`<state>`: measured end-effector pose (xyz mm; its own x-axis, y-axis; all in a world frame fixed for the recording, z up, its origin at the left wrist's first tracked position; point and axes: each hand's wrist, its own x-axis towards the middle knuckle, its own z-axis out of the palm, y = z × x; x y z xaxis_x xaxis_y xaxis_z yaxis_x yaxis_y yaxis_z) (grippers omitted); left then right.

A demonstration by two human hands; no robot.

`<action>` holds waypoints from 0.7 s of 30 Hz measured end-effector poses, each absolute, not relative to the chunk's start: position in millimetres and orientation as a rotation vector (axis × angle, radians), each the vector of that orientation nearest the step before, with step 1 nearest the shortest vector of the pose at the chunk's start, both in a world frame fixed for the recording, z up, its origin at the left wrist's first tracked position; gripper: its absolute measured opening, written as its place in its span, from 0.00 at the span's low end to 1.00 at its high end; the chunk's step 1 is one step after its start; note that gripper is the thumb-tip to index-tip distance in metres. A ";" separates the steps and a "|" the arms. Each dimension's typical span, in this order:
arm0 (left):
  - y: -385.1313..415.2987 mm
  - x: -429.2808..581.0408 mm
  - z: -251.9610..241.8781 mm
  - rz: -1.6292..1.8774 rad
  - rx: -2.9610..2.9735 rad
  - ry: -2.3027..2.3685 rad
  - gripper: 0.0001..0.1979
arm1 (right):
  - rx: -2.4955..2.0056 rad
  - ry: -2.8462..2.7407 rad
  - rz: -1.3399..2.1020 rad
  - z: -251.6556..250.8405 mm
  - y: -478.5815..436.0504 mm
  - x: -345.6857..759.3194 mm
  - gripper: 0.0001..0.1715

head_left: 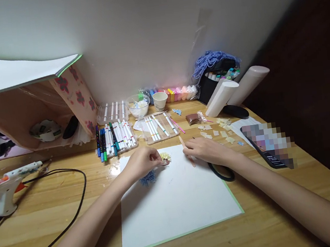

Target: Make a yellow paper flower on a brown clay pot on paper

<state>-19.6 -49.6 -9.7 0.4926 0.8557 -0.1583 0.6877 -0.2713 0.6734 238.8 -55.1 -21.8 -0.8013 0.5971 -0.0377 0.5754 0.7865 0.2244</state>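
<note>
My left hand (144, 161) is closed in a pinch above the white paper sheet (176, 207). Between its fingertips is a small piece with a pale yellow fringed top (165, 156), like a little flower. Just below that hand lies a blue fringed tuft (148, 178) on the sheet. My right hand (203, 149) has its fingers closed around a flat peach-coloured stick (188, 157) near the sheet's upper edge. Under the right wrist shows a black looped handle (223, 172), the rest of it hidden.
A white glue gun (7, 186) with its cord (82, 191) lies left. Behind are marker trays (118, 139), a clear bowl (138, 107), a paper cup (160, 100) and a brown clay block (193, 119). Paper scraps (215, 133), white bottles (222, 99) and a phone (265, 146) are right.
</note>
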 end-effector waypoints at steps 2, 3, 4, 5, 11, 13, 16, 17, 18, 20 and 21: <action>-49.7 -19.2 -9.2 0.315 2.043 1.266 0.10 | 0.876 2.875 0.332 -22.1 -52.9 238.3 0.04; -49.8 -19.2 -8.9 0.320 2.045 1.272 0.10 | 0.836 2.880 0.342 -22.0 -51.6 237.7 0.04; -49.8 -19.3 -8.6 0.322 2.045 1.278 0.10 | 0.793 2.885 0.349 -21.7 -50.4 236.8 0.04; -49.8 -19.4 -8.5 0.324 2.045 1.285 0.11 | 0.751 2.886 0.353 -21.2 -49.4 235.7 0.05; -48.9 -19.0 -10.9 0.316 2.030 1.304 0.16 | 0.609 2.812 0.324 -15.1 -50.3 229.2 0.03; -48.6 -18.4 -11.2 0.306 2.027 1.301 0.16 | 0.609 2.789 0.331 -14.0 -53.2 230.1 0.04; -48.3 -15.7 -9.9 0.315 2.043 1.308 0.15 | 0.659 2.849 0.343 -15.5 -60.3 234.5 0.05; -48.3 -14.0 -9.3 0.317 2.054 1.313 0.14 | 0.712 2.920 0.326 -17.1 -64.0 235.5 0.06; -48.4 -12.1 -8.9 0.314 2.067 1.315 0.12 | 0.806 3.024 0.283 -19.6 -68.6 235.5 0.07; -48.4 -7.6 -8.9 0.305 2.103 1.312 0.09 | 1.173 3.284 0.063 -26.8 -79.9 231.7 0.09; -48.3 -5.5 -9.5 0.303 2.127 1.311 0.08 | 1.449 3.400 -0.163 -31.4 -86.2 227.6 0.09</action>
<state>-5.5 -48.3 -9.5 0.4823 0.8676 -0.1206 0.7268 -0.3196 0.6080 227.6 -86.2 -31.4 -0.5649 0.6889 0.4543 0.6421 0.7127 -0.2824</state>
